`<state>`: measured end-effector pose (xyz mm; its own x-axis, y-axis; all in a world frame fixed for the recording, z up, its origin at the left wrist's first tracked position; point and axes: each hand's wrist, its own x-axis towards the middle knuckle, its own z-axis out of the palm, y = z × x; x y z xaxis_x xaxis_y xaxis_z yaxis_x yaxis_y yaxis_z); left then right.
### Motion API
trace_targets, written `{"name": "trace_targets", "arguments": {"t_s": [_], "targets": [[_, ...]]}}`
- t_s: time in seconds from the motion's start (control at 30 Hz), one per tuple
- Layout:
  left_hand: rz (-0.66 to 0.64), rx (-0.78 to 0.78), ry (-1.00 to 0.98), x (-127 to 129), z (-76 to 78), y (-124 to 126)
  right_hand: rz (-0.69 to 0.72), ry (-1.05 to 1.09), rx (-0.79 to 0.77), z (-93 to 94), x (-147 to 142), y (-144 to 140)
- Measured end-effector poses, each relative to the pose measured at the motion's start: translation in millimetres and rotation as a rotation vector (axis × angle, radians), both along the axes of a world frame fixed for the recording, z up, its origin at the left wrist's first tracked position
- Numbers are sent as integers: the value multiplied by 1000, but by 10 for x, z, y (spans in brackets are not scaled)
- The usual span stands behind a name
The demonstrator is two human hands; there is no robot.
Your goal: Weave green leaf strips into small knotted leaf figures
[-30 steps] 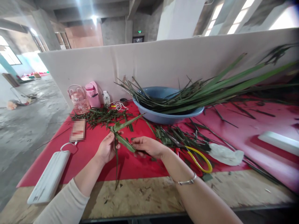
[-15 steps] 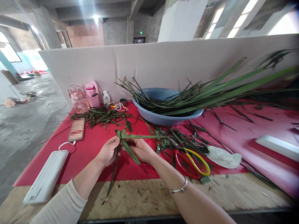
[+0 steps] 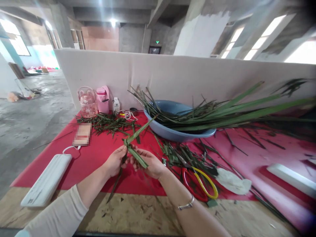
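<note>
Between my hands is a folded green leaf strip [image 3: 138, 156], knotted at its upper left end, with one loose end pointing up right and another hanging down. My left hand [image 3: 118, 160] is closed, thumb and fingers pinching the knot. Around the lower right band, my right hand [image 3: 149, 164] has its fingers curled, with the thumb side against the leaf. Scissors [image 3: 199, 184] with one red and one yellow handle lie right of my right hand, their blades among leaf pieces. Woven and cut leaf pieces [image 3: 170, 153] lie just beyond my right hand.
A blue basin [image 3: 158, 128] full of long leaves [image 3: 222, 112] stands at the back. Leaf scraps [image 3: 108, 123] are heaped at back left near a pink bottle [image 3: 103, 102]. A white power bank [image 3: 46, 179] lies left, a crumpled white cloth [image 3: 234, 181] right. A white partition [image 3: 103, 72] rises behind.
The leaf's long loose end has swung from pointing right to pointing up right. My right hand has turned and shifted slightly right and down along the band. The camera view has tilted.
</note>
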<state>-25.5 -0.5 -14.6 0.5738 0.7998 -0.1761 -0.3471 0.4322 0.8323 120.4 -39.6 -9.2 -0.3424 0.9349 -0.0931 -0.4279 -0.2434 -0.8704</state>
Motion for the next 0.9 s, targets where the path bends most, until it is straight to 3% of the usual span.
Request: {"name": "trace_targets", "arguments": {"t_s": [0.17,0.4,0.6,0.9], "targets": [[-16,-20,-18,20,-20,-15,69,76,-138,12,49,4],[-14,-21,-69,39,-86,-4,60,44,-199,47,66,0],[-47,-44,-54,60,-86,41,-72,-128,-176,59,18,0],[-28,-73,-20,76,-107,37,-186,-130,-156,96,-61,2]]}}
